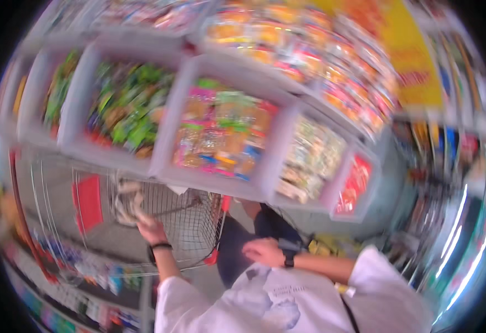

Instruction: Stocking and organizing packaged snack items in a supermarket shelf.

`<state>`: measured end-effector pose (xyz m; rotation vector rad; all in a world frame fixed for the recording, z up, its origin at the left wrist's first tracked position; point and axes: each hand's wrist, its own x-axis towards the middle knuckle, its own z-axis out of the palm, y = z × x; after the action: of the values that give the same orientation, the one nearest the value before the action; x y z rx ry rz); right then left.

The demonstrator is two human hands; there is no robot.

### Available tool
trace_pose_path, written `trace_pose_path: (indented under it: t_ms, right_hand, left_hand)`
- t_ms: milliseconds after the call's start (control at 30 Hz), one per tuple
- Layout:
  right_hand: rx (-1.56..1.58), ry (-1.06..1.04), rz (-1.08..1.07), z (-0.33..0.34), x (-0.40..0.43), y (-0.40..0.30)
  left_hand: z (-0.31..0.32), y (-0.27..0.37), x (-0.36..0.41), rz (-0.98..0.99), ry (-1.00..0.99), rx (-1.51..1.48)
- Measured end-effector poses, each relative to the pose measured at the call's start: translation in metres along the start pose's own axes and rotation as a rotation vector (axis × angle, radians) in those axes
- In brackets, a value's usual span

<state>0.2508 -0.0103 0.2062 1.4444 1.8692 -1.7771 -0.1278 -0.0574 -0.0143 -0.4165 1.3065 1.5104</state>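
My left hand (150,229), with a black band at the wrist, reaches over a wire shopping cart (180,220). Its fingers appear closed on a beige and grey patterned bundle (128,200), perhaps cloth, beside the cart's red panel (88,204). Close to my body, in front of the white shirt and dark-clothed legs, is my right hand (264,252), a dark watch on its wrist. Its fingers look loosely bent; blur hides whether it holds anything. Beyond the cart, a pale display bin (166,125) has compartments of packaged goods (226,137) and green-wrapped items (132,104).
More compartments hold pale packets (313,154) and red packets (354,183). Behind them rises a bank of orange packages (326,54) beside a yellow sign (413,54). Stocked shelves (89,299) line the lower left, and blurred shelving with bright strips stands at right. The cart has a red handle (24,224).
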Motion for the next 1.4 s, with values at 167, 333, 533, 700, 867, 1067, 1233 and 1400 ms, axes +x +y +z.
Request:
trace_pose_path:
  t_ms: [167, 333, 533, 700, 867, 1067, 1233, 1400]
  right_hand:
    - [0.29, 0.417, -0.112, -0.03, -0.011, -0.033]
    - [0.787, 0.293, -0.108, -0.052, -0.026, -0.034]
    - [1.123, 0.608, -0.071, -0.108, -0.071, 0.014]
    - [0.84, 1.043, -0.189, -0.157, -0.11, 0.057]
    - [1.008, 0.953, -0.177, -0.164, -0.133, 0.094]
    - [0.81, 1.082, -0.061, -0.16, -0.118, 0.136]
    - [0.497, 1.213, 0.141, -0.178, -0.091, 0.161]
    - [0.215, 1.345, 0.203, -0.21, -0.064, 0.175]
  left_hand:
    - [0.062, -0.002, -0.176, -0.24, 0.063, 0.056]
    - [0.139, -0.045, -0.275, -0.713, -0.581, 0.434]
    - [0.264, -0.11, -0.294, -0.498, -0.921, 0.799]
    - [0.324, -0.155, -0.34, -0.056, -1.082, 1.13]
    - [0.35, -0.188, -0.349, -0.533, -0.978, 0.856]
    - [0.364, -0.233, -0.331, -0.354, -0.937, 1.225]
    - [0.38, -0.275, -0.304, 0.029, -1.002, 1.46]
    - [0.405, -0.312, -0.273, 0.663, -1.179, 1.665]
